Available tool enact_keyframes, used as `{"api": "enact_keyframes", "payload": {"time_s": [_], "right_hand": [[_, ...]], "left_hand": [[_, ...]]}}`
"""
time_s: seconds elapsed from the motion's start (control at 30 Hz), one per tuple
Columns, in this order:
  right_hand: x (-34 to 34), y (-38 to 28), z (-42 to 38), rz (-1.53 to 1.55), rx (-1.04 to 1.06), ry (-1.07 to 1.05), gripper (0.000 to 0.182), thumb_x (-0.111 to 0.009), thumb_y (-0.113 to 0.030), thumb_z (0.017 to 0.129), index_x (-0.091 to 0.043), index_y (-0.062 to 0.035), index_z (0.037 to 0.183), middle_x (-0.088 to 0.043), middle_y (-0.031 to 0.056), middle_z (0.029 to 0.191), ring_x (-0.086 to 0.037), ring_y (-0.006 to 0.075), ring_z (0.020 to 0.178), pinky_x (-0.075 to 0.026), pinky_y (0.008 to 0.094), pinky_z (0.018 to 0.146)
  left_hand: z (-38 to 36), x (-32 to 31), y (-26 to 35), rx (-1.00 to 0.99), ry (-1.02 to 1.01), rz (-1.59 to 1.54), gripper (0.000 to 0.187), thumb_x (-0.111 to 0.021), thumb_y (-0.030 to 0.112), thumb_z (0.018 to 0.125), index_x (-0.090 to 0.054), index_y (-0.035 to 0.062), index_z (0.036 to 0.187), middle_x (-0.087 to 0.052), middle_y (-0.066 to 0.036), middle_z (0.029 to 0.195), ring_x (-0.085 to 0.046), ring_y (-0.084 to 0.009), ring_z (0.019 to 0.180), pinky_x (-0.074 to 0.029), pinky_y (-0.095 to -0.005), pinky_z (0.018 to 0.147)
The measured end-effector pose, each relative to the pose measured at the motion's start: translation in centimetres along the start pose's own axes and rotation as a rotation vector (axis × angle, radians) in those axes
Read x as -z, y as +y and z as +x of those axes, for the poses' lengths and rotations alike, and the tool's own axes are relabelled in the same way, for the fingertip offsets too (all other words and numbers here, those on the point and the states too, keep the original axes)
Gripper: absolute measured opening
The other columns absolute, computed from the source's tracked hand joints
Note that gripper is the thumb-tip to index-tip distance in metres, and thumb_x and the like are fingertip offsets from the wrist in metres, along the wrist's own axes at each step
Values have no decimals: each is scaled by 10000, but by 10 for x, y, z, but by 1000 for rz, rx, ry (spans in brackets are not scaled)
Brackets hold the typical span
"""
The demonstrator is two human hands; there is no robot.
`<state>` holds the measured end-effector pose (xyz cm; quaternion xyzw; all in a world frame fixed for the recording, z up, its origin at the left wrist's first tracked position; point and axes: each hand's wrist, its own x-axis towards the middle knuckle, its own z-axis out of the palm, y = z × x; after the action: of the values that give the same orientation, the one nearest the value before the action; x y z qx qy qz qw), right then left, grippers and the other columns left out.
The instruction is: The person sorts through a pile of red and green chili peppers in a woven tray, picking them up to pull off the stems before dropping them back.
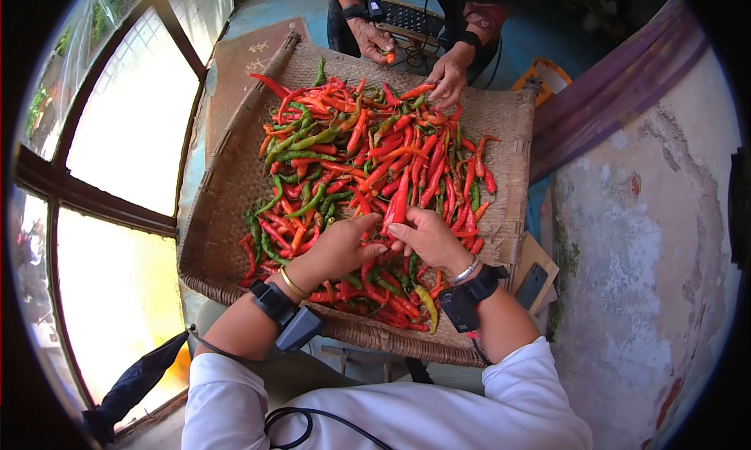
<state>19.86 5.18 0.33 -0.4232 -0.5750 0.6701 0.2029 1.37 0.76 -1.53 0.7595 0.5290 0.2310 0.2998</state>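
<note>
In my right hand I hold a large red chili pepper, its tip pointing away from me. The right thumb lies along the pepper's lower end. My left hand is just left of it, thumb and fingers apart and curved above the pile; some fingertips are hard to make out. Beneath both hands spreads a heap of chili peppers, mostly red, with green and orange ones mixed in. They lie in a wide woven basket tray. A yellowish pepper rests near the front rim.
Across the tray, another person's hands are over the far edge, one holding a small orange-red pepper. A phone lies on a board at the right. Windows stand left, a worn wall right, with purple cloth hanging.
</note>
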Motion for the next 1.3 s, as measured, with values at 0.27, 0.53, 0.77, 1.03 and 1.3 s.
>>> {"api": "enact_keyframes", "payload": {"time_s": [0.27, 0.53, 0.77, 1.03, 1.3], "right_hand": [[-6, -10, -7, 78, 16, -36, 231, -541, -237, 861, -582, -32, 959, -560, -25, 715, -505, 28, 564, -411, 166, 474], [-13, -1, -6, -95, -50, -157, 242, -511, -244, 874, -568, -12, 833, -537, -13, 671, -498, 51, 532, -406, 181, 483], [-11, -7, -8, -334, -59, -330, 205, -541, -214, 826, -592, -17, 852, -573, 49, 637, -553, 140, 531, -446, 285, 518], [43, 11, -3, -1262, 167, 247, 241, -652, -248, 700, -571, -39, 790, -577, 134, 768, -580, 306, 758, -465, 402, 650], [37, 22, 2, -1465, 101, 178, 242, -655, -221, 678, -568, -47, 822, -570, 120, 771, -574, 302, 737, -457, 415, 632]], "left_hand": [[-3, 8, 23, 257, -197, -878, 388, -598, 199, 829, -476, 7, 1144, -589, 22, 791, -485, -22, 649, -425, -191, 566], [-5, 9, 26, 263, -92, -975, 363, -562, 237, 856, -491, 7, 1128, -550, 32, 760, -471, -23, 620, -401, -163, 527], [-3, 10, 16, 409, -10, -1065, 268, -481, 287, 895, -604, 49, 884, -532, 44, 617, -441, -21, 495, -348, -159, 446], [21, 57, 5, 239, 428, -1727, 302, -436, 295, 910, -507, 28, 1033, -591, -37, 874, -582, -101, 703, -484, -205, 608], [12, 30, -8, 430, -182, -951, 314, -484, 163, 892, -461, -6, 1155, -560, -58, 1027, -554, -110, 858, -470, -245, 741]]}}
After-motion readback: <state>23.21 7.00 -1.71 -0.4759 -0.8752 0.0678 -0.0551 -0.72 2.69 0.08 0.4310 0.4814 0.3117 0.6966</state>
